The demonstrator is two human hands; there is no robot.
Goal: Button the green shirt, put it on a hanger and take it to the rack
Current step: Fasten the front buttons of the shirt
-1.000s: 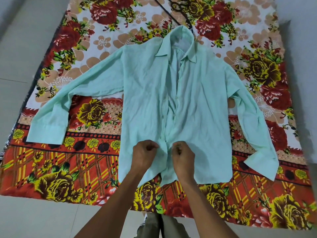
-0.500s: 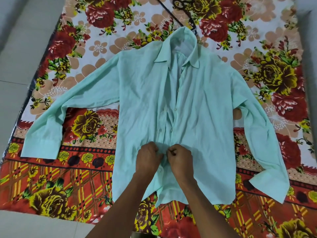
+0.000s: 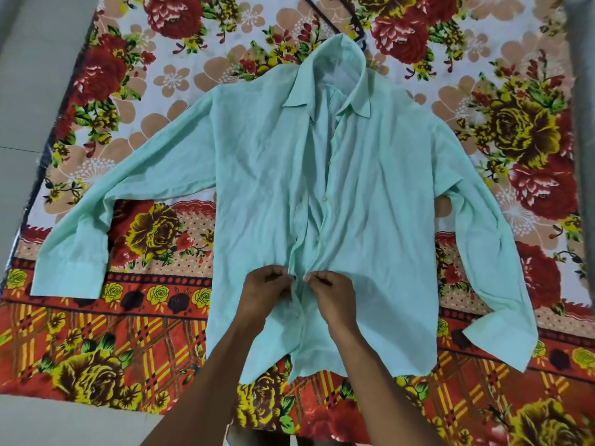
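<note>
One green shirt (image 3: 257,194) flat on floral blanket (image 3: 96,333), collar away from hands, long axis near-far. Left hand (image 3: 267,292), right hand (image 3: 331,294) each pinch placket edge. One hanger (image 3: 325,11), probably, beyond collar.

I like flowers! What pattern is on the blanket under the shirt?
The blanket has big red and yellow flowers, shown in the head view.
</note>
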